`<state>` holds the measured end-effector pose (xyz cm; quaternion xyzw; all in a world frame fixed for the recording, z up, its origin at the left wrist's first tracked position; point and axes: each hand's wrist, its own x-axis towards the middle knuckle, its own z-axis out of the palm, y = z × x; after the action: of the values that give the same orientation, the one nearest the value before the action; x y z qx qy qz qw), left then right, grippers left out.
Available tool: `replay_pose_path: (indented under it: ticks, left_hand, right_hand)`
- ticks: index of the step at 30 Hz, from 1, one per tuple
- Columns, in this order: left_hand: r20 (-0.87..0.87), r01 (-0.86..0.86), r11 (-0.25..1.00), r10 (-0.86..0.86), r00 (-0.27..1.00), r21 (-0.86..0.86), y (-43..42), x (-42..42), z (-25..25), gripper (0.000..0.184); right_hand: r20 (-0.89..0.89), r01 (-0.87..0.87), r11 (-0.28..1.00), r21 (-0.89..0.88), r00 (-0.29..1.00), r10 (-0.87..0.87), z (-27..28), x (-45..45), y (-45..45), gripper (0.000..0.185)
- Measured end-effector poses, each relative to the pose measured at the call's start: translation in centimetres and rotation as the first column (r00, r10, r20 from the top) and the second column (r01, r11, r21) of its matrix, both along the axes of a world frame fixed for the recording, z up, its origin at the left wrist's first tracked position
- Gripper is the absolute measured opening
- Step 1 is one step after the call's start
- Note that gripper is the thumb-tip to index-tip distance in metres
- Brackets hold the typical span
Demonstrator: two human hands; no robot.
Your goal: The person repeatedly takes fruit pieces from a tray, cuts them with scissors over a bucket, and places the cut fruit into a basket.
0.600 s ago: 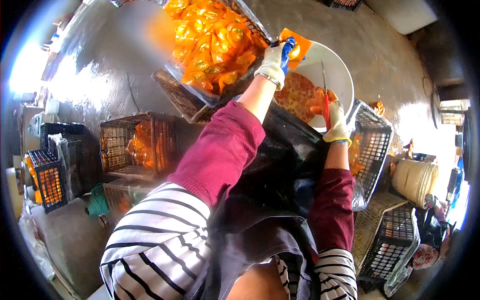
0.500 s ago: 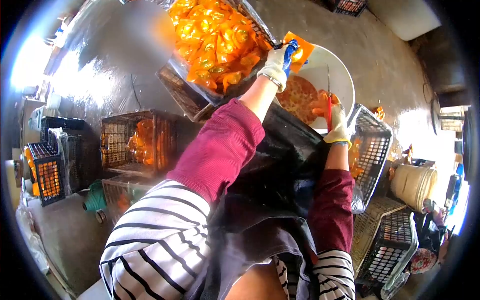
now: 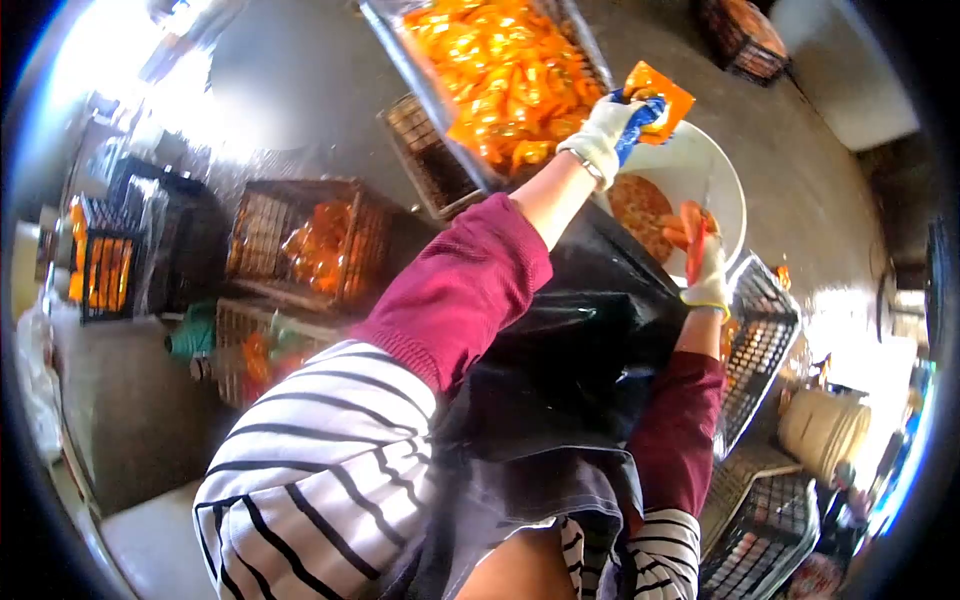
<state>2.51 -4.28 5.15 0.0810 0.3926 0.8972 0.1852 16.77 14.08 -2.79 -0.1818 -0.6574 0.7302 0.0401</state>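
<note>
My left hand [image 3: 622, 132], in a white glove with blue fingers, grips a flat, square orange packet [image 3: 662, 102] by its near side. It is above the rim of a white bucket [image 3: 738, 180]. Inside the bucket lies a reddish-orange mass [image 3: 640, 213] whose kind I cannot make out. My right hand [image 3: 706, 258], in a white glove with orange fingers, is closed round the red handle of a knife [image 3: 697, 256] at the bucket's near right side. The thin blade points away and is hard to see. Left of the bucket, a lined crate [image 3: 455, 115] holds many shiny orange packets [image 3: 505, 80].
Right of the bucket leans a black and grey crate [image 3: 765, 335] with orange pieces. More crates stand on the left, one tipped brown crate [image 3: 300, 285] holding orange packets. A cream tub [image 3: 825, 430] stands at right. A black apron [image 3: 560, 350] covers my lap.
The view has shifted, so the surroundings sit differently in it. My left hand still holds the orange packet over the bucket's edge. The knife's blade shows less clearly than before.
</note>
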Motion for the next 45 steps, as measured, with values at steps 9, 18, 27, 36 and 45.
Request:
replay_pose_path:
  ticks: [9,18,27,36,45]
  left_hand:
    - [-0.012,0.035,0.872,-0.047,0.999,-0.487,2.1,2.7,-0.1,0.037]
    - [-0.068,0.077,0.943,-0.105,0.992,-0.325,4.0,0.7,-4.4,0.042]
    - [-0.256,0.196,0.938,-0.271,0.928,-0.285,4.6,1.0,-5.5,0.042]
    - [0.085,0.227,0.904,-0.211,0.974,-0.363,4.7,0.2,-8.0,0.039]
    - [0.194,0.204,0.96,-0.166,0.967,-0.191,4.7,0.8,-6.2,0.039]
  right_hand:
    - [-0.055,-0.188,0.969,0.16,0.978,0.199,-0.3,0.5,0.0,0.027]
    - [0.214,-0.18,0.928,0.325,0.97,0.113,1.2,0.5,-0.1,0.031]
    - [0.112,0.066,0.997,0.027,0.991,-0.068,3.5,0.5,-1.3,0.028]
    - [0.111,0.003,0.96,0.281,0.993,-0.036,2.9,-0.1,-2.1,0.027]
    - [0.025,0.064,0.937,0.344,0.997,-0.077,0.6,-0.7,-1.9,0.027]
